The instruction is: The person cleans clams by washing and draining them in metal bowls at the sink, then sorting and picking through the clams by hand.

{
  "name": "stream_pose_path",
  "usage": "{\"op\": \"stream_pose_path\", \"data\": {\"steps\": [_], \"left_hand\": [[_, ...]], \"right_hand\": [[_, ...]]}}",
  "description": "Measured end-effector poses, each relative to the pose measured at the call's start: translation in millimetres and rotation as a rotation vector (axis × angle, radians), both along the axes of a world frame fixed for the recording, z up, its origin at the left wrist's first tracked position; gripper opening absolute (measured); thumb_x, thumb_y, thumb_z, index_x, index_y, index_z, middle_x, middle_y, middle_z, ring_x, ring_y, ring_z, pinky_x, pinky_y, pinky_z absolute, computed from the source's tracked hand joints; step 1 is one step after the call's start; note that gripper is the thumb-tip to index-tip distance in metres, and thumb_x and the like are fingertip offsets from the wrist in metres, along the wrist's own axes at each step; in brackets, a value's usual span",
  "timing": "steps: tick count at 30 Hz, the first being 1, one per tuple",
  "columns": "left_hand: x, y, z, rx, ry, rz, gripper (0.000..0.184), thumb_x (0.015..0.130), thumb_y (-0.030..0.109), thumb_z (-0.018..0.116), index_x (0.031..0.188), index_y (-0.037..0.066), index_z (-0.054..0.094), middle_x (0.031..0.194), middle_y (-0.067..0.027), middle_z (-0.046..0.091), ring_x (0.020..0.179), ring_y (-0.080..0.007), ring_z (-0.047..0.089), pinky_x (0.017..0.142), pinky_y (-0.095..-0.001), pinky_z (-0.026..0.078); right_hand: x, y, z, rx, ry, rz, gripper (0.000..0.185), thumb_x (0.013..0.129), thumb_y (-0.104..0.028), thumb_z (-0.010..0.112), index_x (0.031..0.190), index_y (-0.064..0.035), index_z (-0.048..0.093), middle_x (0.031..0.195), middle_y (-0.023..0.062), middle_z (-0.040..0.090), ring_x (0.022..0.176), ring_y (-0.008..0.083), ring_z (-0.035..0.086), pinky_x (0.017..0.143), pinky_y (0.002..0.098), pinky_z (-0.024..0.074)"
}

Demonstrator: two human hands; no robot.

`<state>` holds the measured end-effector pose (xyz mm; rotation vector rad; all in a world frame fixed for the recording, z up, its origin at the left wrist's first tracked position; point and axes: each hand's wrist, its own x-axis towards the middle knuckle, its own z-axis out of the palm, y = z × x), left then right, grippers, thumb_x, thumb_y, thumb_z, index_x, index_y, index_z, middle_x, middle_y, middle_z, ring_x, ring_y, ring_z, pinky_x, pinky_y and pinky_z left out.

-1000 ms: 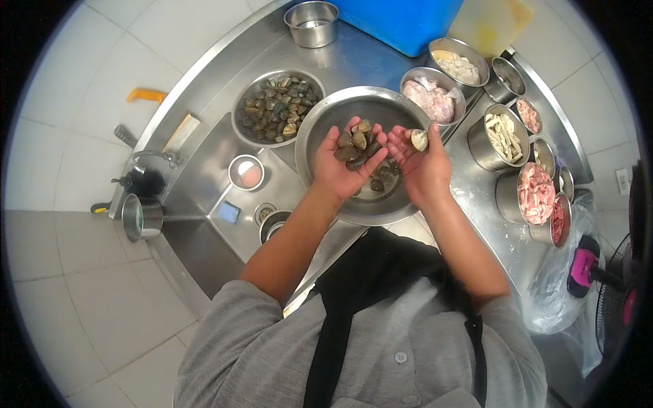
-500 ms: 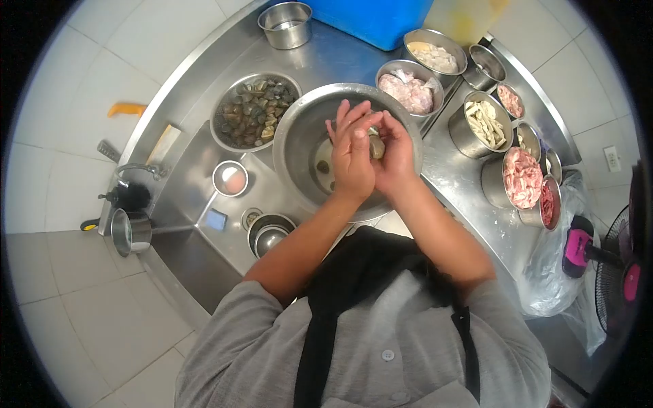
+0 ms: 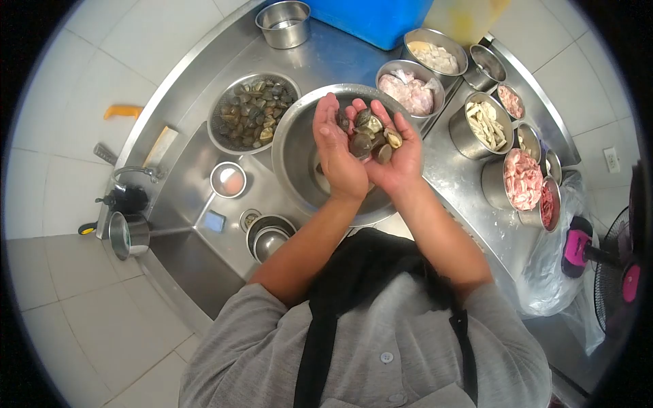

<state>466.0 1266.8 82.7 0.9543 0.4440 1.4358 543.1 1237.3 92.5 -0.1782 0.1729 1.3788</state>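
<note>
Several dark clams (image 3: pixel 361 145) rest in my cupped hands, with a few shells parted to show pale insides. My right hand (image 3: pixel 401 162) lies palm up beneath most of them, fingers curled at the far side. Along their left side, my left hand (image 3: pixel 338 155) forms a wall with its fingers raised, its edge touching the right. Both hands are above a wide steel bowl (image 3: pixel 291 178), where a few dark shells show partly behind my left hand. Left of that bowl, a perforated steel basin (image 3: pixel 216 136) holds many more clams.
Steel pots of sliced meat (image 3: pixel 522 180) and pale strips (image 3: pixel 484 124) stand on the right. At the back are a blue bin (image 3: pixel 367 20) and an upright steel pot (image 3: pixel 284 28). A long-handled strainer (image 3: pixel 228 180), blue sponge (image 3: pixel 215 220) and tap (image 3: pixel 136 173) are leftward.
My hands have parted from a closed clasp into an open cup, revealing the clams between them. My left hand has tilted outward to the left.
</note>
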Motion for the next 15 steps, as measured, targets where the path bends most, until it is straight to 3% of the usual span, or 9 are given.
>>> {"op": "stream_pose_path", "data": {"steps": [7,9,10,12,14,15], "left_hand": [[4,-5,0,-0.051,-0.053,-0.029,0.066,0.100,0.051,0.027,0.138,-0.003,0.032,0.142,-0.0187,0.035,0.129,-0.0278,0.037,0.110,-0.0412,0.028],[4,-5,2,-0.044,-0.057,-0.031,0.066,0.100,0.052,0.028,0.136,-0.003,0.034,0.141,-0.0172,0.037,0.127,-0.0269,0.039,0.109,-0.0404,0.029],[4,-5,3,-0.145,-0.105,-0.085,0.063,0.100,0.051,0.030,0.133,-0.002,0.038,0.136,-0.0149,0.042,0.125,-0.0256,0.042,0.107,-0.0399,0.032],[1,-3,4,-0.245,-0.149,-0.133,0.061,0.100,0.050,0.032,0.130,-0.001,0.043,0.132,-0.0126,0.047,0.122,-0.0243,0.045,0.105,-0.0394,0.035],[-4,4,5,-0.593,-0.289,-0.317,0.050,0.098,0.044,0.038,0.123,0.002,0.050,0.121,-0.0099,0.055,0.114,-0.0237,0.052,0.099,-0.0402,0.040],[-5,6,5,-0.592,-0.288,-0.315,0.050,0.098,0.044,0.038,0.123,0.002,0.050,0.121,-0.0099,0.055,0.114,-0.0237,0.052,0.099,-0.0402,0.040]], "right_hand": [[6,-6,10,0.050,-0.015,0.004,0.044,0.094,-0.033,0.040,0.125,-0.0044,0.049,0.132,0.0206,0.051,0.123,0.0371,0.048,0.106,0.0490,0.0371],[7,-9,13,0.121,-0.096,0.036,0.045,0.087,-0.024,0.044,0.125,-0.0018,0.051,0.134,0.0200,0.050,0.124,0.0359,0.048,0.107,0.0478,0.0364],[9,-8,11,0.122,-0.096,0.038,0.045,0.087,-0.024,0.044,0.125,-0.0018,0.051,0.134,0.0200,0.050,0.124,0.0359,0.048,0.107,0.0478,0.0364],[13,-3,3,0.161,-0.371,0.018,0.050,0.078,-0.016,0.043,0.124,0.0006,0.056,0.134,0.0188,0.051,0.122,0.0311,0.049,0.108,0.0424,0.0352],[9,-4,6,0.107,-0.495,-0.008,0.051,0.076,-0.013,0.043,0.123,0.0010,0.057,0.136,0.0185,0.050,0.122,0.0299,0.049,0.108,0.0408,0.0345],[7,-4,8,0.049,-0.620,-0.037,0.052,0.073,-0.010,0.042,0.121,0.0014,0.058,0.138,0.0181,0.049,0.123,0.0287,0.049,0.109,0.0392,0.0338]]}}
